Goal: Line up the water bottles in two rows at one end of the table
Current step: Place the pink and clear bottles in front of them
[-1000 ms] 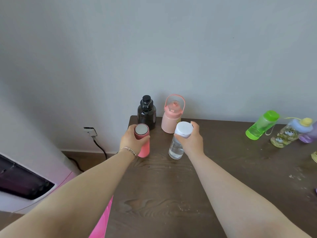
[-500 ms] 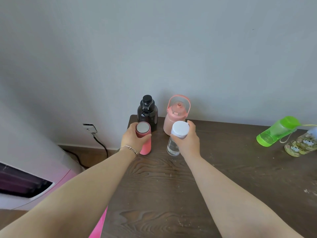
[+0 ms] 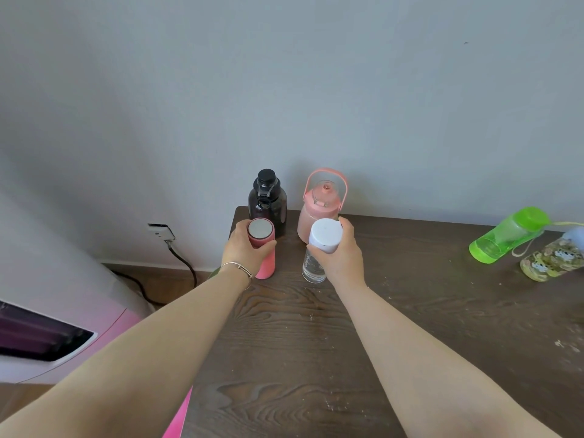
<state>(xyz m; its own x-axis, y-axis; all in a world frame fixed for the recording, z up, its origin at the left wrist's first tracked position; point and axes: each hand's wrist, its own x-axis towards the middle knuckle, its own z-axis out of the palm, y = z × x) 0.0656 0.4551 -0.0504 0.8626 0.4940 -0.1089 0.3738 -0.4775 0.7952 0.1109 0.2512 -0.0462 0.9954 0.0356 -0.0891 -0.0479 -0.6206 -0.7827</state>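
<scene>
Left hand (image 3: 245, 248): fingers curled round the upper body of the pink flask (image 3: 263, 248), thumb across its near side just under the steel cap; closed firmly on it; flask upright, base on or just at the table (image 3: 316, 343); contact I cannot make out. Right hand (image 3: 339, 252): fingers wrapped round the white lid of the clear bottle (image 3: 314, 263), thumb on the near-left of the lid; also closed on it; bottle upright, long axis vertical with a slight lean of the top toward me, foot at the wood.

Landmark is the black bottle (image 3: 268, 200), standing at the far left corner against the wall. Pink flask sits directly in front of it, nearly touching; pink jug (image 3: 319, 213) stands just right of it, same back row; clear bottle stands in front of the jug, so right and forward of the black bottle. Two columns, two deep, as I judge it.

Green bottle (image 3: 508, 235) and patterned bottle (image 3: 551, 259) lie on their sides well to the right of the black bottle, long axes running near-left to far-right, caps to the far side; both lie off my right hand, so that hand is nearer.

Next, I reckon: let go of both, reach right, stand each one up, bring it leftward.
</scene>
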